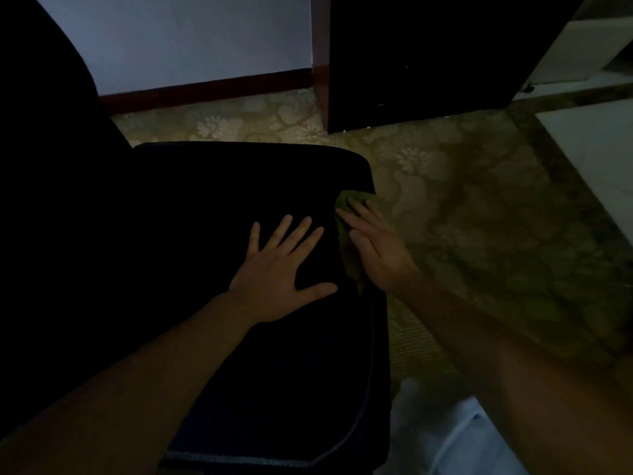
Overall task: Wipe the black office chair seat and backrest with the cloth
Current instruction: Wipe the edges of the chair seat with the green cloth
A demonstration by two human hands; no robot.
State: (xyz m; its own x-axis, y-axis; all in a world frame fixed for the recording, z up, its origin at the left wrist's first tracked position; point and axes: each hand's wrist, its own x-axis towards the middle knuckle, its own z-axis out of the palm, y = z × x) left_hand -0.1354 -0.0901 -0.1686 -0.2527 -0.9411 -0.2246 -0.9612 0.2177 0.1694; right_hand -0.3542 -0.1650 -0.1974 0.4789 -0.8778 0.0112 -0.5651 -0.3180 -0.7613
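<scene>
Right hand [376, 248] lies flat on the green cloth [343, 231], fingers straight and close together, pressing it down rather than pinching it. Cloth sits at the right-hand edge of the black seat [239, 186], partly draped over the rim, bunched under the palm. Left hand [277, 279] is spread palm-down on the seat just beside it, fingers apart, holding nothing; reads as bracing the chair. Backrest [44, 114] rises at far left, well apart from both hands. Light is poor, so any dust or wet streaks on the seat cannot be made out.

Step in hand, by my reading: wiping the seat, working its right margin. Next move likely calls for dragging the cloth across the cushion under even pressure, lifting the left hand clear of its path. Backrest looks not yet reached.
</scene>
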